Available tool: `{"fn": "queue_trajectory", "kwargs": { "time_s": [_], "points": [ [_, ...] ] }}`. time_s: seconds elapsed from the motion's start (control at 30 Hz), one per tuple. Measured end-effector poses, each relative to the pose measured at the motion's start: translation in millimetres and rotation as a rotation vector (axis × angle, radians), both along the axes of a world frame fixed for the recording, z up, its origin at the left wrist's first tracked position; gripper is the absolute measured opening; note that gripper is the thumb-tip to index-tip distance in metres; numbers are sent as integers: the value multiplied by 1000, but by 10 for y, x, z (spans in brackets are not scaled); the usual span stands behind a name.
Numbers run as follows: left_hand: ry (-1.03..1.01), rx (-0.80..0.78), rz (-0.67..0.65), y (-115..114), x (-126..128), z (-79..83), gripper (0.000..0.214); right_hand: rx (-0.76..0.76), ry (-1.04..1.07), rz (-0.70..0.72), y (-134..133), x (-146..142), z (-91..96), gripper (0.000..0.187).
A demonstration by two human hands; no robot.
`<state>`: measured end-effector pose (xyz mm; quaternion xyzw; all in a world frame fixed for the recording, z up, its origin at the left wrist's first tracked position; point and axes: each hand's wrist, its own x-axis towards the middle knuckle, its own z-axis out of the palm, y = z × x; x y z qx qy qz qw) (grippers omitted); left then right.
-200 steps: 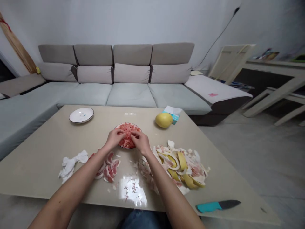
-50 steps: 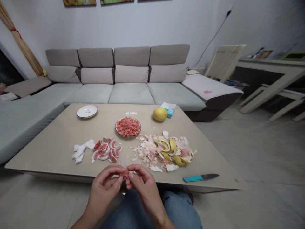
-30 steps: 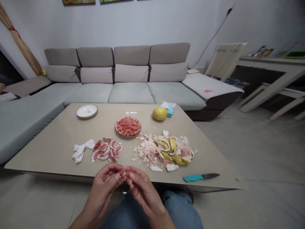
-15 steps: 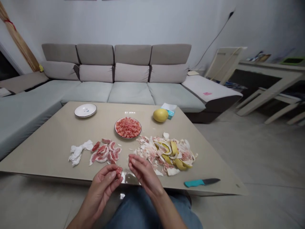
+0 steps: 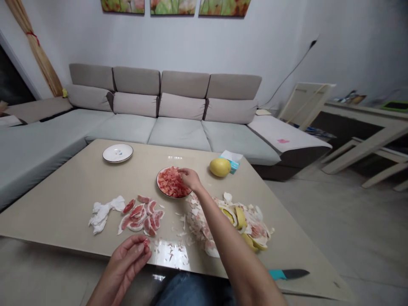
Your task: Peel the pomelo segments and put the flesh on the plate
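Observation:
My right hand (image 5: 190, 178) reaches out over the right rim of a plate (image 5: 158, 186) heaped with pink pomelo flesh, fingers curled down onto the pieces. My left hand (image 5: 127, 260) hovers at the near table edge, pinching a small pink pomelo piece (image 5: 146, 243) between thumb and fingers. Several unpeeled pomelo segments (image 5: 142, 211) lie on the table just beyond the left hand. A heap of yellow rind and white pith (image 5: 237, 221) lies beside my right forearm.
A whole yellow pomelo (image 5: 219, 167) and a tissue pack (image 5: 232, 157) sit at the far right of the beige table (image 5: 63, 199). Also there: an empty white plate (image 5: 117, 153), crumpled tissue (image 5: 102, 209), a teal-handled knife (image 5: 287, 273). A grey sofa (image 5: 165, 123) lies behind.
My hands have parted. The right hand went from my lap forward to the plate of pomelo flesh; the left stayed near the table edge with a pink piece.

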<state>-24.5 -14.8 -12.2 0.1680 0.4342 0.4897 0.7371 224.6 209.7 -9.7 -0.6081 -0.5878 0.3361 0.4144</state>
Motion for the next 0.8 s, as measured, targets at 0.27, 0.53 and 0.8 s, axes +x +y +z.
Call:
{"fn": "queue_trajectory", "kwargs": {
  "time_s": [0.27, 0.53, 0.8],
  "points": [
    [-36, 15, -38, 81, 149, -3, 21, 161, -13, 91, 26, 103, 46, 26],
    [-55, 49, -10, 80, 213, 33, 21, 302, -58, 26, -597, -65, -65, 22],
    [-2, 129, -24, 6, 300, 159, 19, 381, -75, 68, -1133, -275, 142, 29]
  ]
}}
